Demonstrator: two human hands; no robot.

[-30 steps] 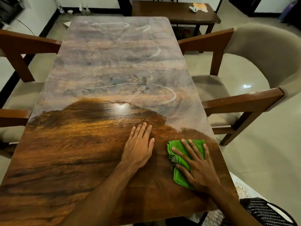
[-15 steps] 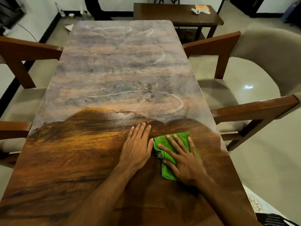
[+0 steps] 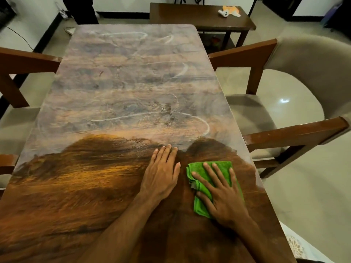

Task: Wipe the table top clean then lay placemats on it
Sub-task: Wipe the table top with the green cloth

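The wooden table top (image 3: 79, 186) fills the view; its far half is dusty grey with pale swirl marks, its near half dark and glossy. A folded green cloth (image 3: 199, 168) lies on the near right part of the table. My right hand (image 3: 222, 194) presses flat on the cloth with fingers spread. My left hand (image 3: 161, 173) rests flat on the bare wood just left of the cloth, fingers straight, fingertips at the border of the dusty area.
Wooden armchairs with beige cushions stand on the right (image 3: 296, 133) and the left (image 3: 24, 63) of the table. A dark side table (image 3: 190, 18) with a small orange-white object (image 3: 229, 11) sits beyond the far end. A patterned white item (image 3: 296, 247) shows at bottom right.
My right hand slid the cloth left toward my left hand, then back a little to the right. The left hand stayed flat in place. The view shifted slightly.
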